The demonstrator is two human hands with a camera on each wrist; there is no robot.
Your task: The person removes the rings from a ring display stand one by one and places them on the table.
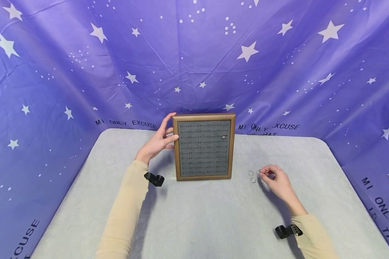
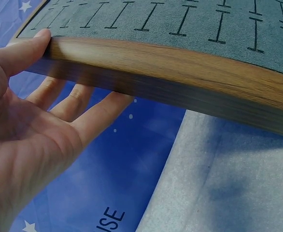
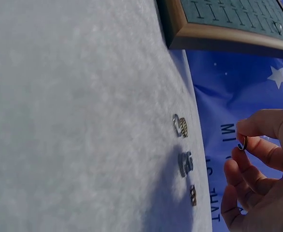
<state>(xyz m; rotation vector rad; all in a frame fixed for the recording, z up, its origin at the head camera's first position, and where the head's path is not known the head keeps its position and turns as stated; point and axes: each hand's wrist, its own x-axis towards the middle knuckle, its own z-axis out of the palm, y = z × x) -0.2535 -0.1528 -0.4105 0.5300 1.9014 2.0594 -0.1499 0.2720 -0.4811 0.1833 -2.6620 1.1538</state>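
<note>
A wood-framed ring display board (image 1: 203, 147) with a dark grey slotted pad stands upright on the table. My left hand (image 1: 157, 143) holds its left edge; in the left wrist view the thumb (image 2: 30, 50) lies on the front of the wooden frame and the other fingers reach behind it. One silver ring (image 1: 223, 136) sits in a slot at the upper right. To the right of the board, my right hand (image 1: 278, 182) pinches a small ring (image 3: 244, 144) between thumb and index finger, just above several loose rings (image 3: 185, 163), some silver and some gold-toned.
The grey table (image 1: 201, 223) spreads out in front of the board. Behind and at both sides hangs a purple-blue cloth (image 1: 188, 54) with white stars and lettering. Black wrist cameras (image 1: 155, 179) are strapped over both sleeves.
</note>
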